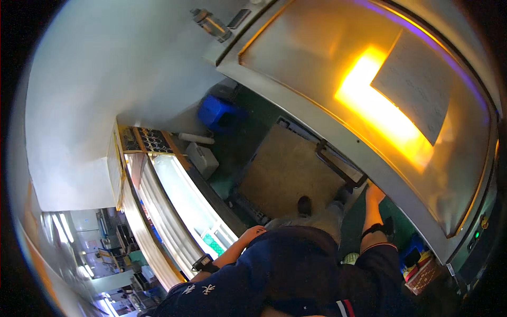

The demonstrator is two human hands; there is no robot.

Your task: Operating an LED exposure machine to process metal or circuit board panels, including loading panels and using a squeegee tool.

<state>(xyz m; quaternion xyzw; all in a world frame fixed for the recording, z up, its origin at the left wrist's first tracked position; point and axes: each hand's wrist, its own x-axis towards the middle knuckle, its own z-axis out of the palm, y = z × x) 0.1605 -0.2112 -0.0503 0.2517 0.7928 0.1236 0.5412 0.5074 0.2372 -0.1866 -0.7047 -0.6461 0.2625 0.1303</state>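
Observation:
My right hand (374, 195) reaches to the front edge of a large metal-framed table (296, 100), close to the end of a dark bar handle (338, 168). Its fingers go out of sight at that edge, so what they touch is hidden. My left hand (254, 233) rests against the front of my dark shirt, near my waist. Its fingers are small and partly hidden, and I see nothing in it. On the table's shiny top lies a grey rectangular sheet (417, 87), beside a bright yellow glow.
A brown board (285, 174) lies low in front of me. To the left stand a rack with pale curved panels (174, 222), a grey box (202, 160) and a blue bin (217, 113). A bottle (211, 25) stands near the table's far corner.

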